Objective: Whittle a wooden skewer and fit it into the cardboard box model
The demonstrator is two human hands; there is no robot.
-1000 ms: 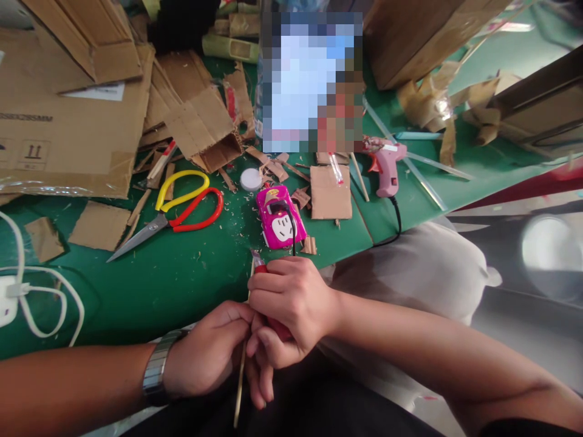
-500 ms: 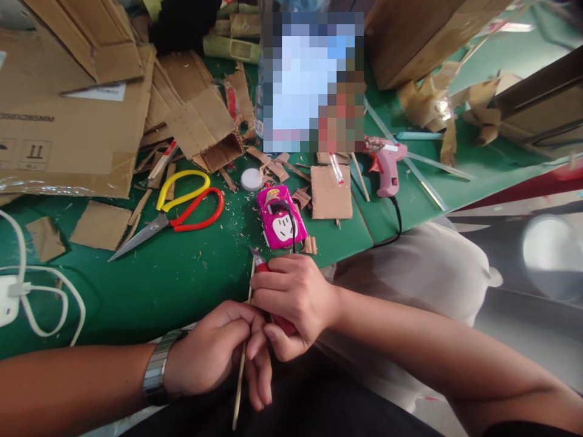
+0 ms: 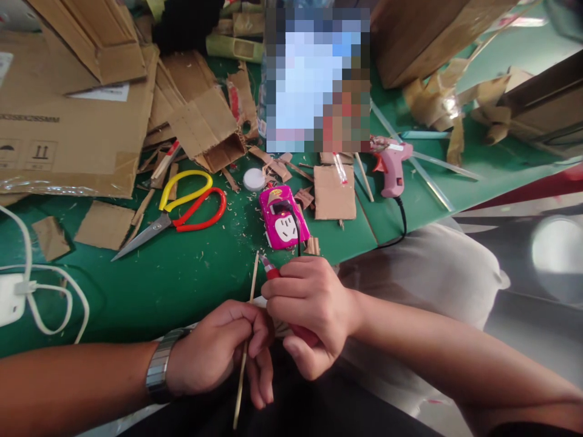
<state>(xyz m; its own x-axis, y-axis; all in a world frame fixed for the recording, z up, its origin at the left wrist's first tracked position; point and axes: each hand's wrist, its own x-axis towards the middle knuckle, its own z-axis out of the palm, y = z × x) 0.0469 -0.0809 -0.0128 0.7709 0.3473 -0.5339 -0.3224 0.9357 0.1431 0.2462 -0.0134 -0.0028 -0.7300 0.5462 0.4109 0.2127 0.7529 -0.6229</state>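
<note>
My left hand (image 3: 228, 349), with a metal watch band on its wrist, is closed around a thin wooden stick (image 3: 254, 280). The stick slants upward past the table's front edge, and its lower end hangs over my lap. My right hand (image 3: 310, 312) is wrapped round a red-handled craft knife (image 3: 273, 272), whose short blade points up and left. The blade lies just right of the stick's upper tip, with a small gap between them. Just beyond the knife sits a pink car-shaped power socket (image 3: 286, 227) with a black cord plugged in.
Scissors (image 3: 191, 209) with yellow and red handles lie to the left. A pink glue gun (image 3: 389, 167) rests to the right, near a cardboard square (image 3: 334, 193). A white cable (image 3: 68, 297) loops at the left edge. Large cardboard boxes (image 3: 73, 139) and scraps crowd the back.
My right hand has moved slightly right with the craft knife, so its blade has come away from the stick's tip. My left hand still holds the stick in nearly the same place.
</note>
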